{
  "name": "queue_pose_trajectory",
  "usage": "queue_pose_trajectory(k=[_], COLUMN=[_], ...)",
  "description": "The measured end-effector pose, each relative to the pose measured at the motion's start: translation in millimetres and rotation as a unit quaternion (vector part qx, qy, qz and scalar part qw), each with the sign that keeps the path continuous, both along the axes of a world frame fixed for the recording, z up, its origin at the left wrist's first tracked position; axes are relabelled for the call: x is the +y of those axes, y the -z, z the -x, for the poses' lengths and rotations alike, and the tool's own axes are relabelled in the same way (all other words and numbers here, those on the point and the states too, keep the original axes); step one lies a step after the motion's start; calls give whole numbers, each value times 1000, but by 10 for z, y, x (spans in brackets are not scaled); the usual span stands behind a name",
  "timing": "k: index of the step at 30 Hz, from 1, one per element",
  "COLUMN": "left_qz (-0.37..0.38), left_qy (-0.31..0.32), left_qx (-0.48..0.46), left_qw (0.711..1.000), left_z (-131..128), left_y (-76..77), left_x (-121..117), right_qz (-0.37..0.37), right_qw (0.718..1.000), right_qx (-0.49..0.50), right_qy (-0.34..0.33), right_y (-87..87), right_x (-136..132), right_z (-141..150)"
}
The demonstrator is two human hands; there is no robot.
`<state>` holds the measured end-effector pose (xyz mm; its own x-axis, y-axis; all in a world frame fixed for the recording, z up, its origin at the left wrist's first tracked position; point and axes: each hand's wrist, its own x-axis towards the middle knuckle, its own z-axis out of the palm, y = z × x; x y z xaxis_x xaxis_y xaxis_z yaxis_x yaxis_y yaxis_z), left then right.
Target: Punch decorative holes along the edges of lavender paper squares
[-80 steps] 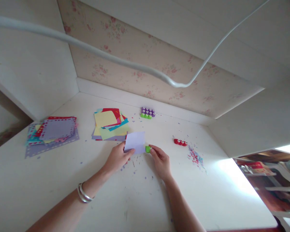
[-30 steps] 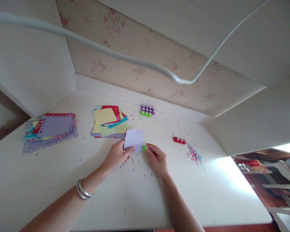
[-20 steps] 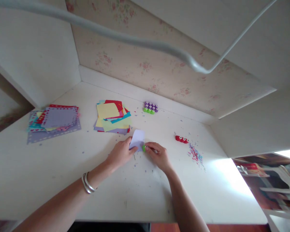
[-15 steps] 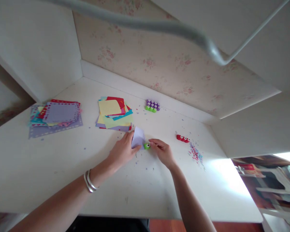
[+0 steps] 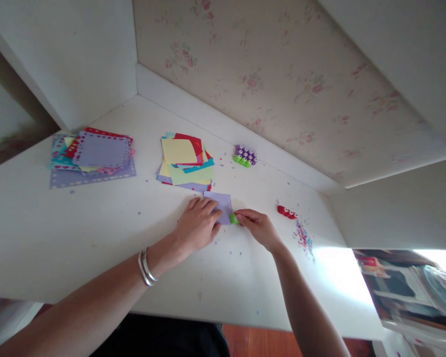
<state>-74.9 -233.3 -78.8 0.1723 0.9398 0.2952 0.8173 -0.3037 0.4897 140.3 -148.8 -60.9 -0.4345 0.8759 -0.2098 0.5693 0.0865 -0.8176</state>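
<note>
A small purple sheet of paper (image 5: 225, 202) lies on the white table, with a row of small holes along its right edge. My left hand (image 5: 196, 225) rests on the sheet's left part, palm down, fingers laid over it and pressing it to the table. At the lower right corner of the paper sits a small green craft punch (image 5: 234, 218). My right hand (image 5: 260, 229) grips this punch between thumb and fingers, which cover part of it.
Behind my left hand lies a stack of coloured paper (image 5: 191, 174); farther left is a pile of hole-edged sheets (image 5: 102, 151). Purple and green punches (image 5: 245, 155) stand near the wall. Red punches (image 5: 287, 212) and a heap of paper confetti (image 5: 304, 235) are at right.
My left hand has gone from holding the paper's raised edge to lying on top of it, and the sheet is now flat. My right fingers have closed over the green punch. The view has shifted.
</note>
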Motion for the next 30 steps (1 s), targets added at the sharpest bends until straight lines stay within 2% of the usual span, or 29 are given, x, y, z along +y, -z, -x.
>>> queue_pose_trajectory(k=[17, 26, 30], left_qz=[5, 8, 6], left_qy=[-10, -16, -17], left_qx=[17, 30, 33], left_qw=[1000, 999, 999], left_z=[8, -11, -21], left_y=[-64, -17, -3], left_x=[-24, -5, -6], right_qz=[32, 88, 89], right_qw=[999, 993, 992], right_qx=[-21, -68, -73], right_qy=[-16, -40, -54], right_y=[-59, -111, -116], right_x=[-6, 126, 165], right_z=[39, 120, 137])
